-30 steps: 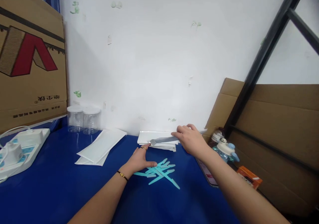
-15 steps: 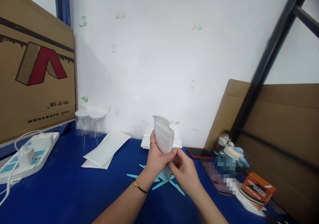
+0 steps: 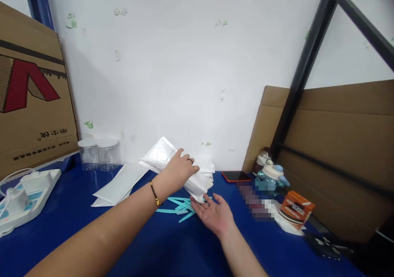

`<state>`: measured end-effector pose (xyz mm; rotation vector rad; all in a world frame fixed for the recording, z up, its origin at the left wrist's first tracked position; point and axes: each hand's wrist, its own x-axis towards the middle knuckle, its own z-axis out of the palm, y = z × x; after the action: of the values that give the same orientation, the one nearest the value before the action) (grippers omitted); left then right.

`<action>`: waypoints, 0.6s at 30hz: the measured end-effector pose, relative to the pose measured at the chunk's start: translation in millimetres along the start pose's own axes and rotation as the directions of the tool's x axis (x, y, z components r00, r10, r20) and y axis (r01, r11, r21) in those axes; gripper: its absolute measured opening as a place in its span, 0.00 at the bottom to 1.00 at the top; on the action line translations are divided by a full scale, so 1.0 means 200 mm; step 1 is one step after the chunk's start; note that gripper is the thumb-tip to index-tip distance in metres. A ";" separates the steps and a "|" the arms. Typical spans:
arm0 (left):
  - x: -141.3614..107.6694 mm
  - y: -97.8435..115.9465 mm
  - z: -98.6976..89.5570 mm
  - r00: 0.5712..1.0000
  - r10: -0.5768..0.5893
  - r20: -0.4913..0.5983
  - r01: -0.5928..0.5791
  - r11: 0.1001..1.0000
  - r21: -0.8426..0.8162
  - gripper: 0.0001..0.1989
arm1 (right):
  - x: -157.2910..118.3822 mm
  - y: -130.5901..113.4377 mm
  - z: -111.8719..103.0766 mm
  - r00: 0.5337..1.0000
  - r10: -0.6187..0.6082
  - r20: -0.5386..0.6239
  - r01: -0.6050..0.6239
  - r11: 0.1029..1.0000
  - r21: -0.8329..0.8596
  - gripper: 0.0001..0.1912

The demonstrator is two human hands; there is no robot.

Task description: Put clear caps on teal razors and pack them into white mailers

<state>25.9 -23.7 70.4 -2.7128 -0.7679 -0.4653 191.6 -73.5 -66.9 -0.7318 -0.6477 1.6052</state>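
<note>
My left hand [image 3: 178, 172] grips a shiny white padded pouch [image 3: 160, 152] from above, its fingers bent over the far side. The pouch hangs tilted above the table, its lower end toward the right. Under that end, my right hand [image 3: 215, 215] is palm up with its fingers spread, the fingertips close to the pouch; I cannot tell whether they touch it. Several flat teal plastic sticks [image 3: 181, 206] lie crossed on the blue table below the pouch. Behind my left hand is a stack of white pouches [image 3: 207, 166], partly hidden.
Flat white pouches [image 3: 118, 182] lie at left, near two clear lidded jars [image 3: 107, 156] and a power strip [image 3: 46, 193]. At right are a phone [image 3: 236, 176], a brown bottle [image 3: 261, 160], a teal-and-white bottle [image 3: 271, 178] and an orange box [image 3: 297, 209]. A wall [image 3: 160, 72] stands behind.
The pouch has gone from upright between both hands to tilted leftward in my left hand. My right hand has let go and turned palm up. The view has shifted right.
</note>
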 end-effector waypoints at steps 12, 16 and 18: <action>0.03 0.01 -0.06 0.994 0.066 0.085 -0.086 0.959 0.269 0.15 | 0.03 0.07 0.01 0.970 0.129 -0.208 -0.055 0.943 0.328 0.07; -0.10 -0.16 -0.14 0.968 -0.209 0.140 0.159 0.940 0.301 0.27 | 0.01 0.05 0.00 0.954 0.156 -0.256 -0.072 0.948 0.310 0.09; -0.18 -0.26 -0.19 0.894 -0.407 0.187 0.344 0.891 0.297 0.33 | 0.01 0.05 0.02 0.956 0.172 -0.236 -0.102 0.954 0.282 0.10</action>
<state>-39.7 -11.5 99.8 -2.4018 -1.3395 -0.0932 182.1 -73.1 -71.8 -0.7809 -0.1870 1.6485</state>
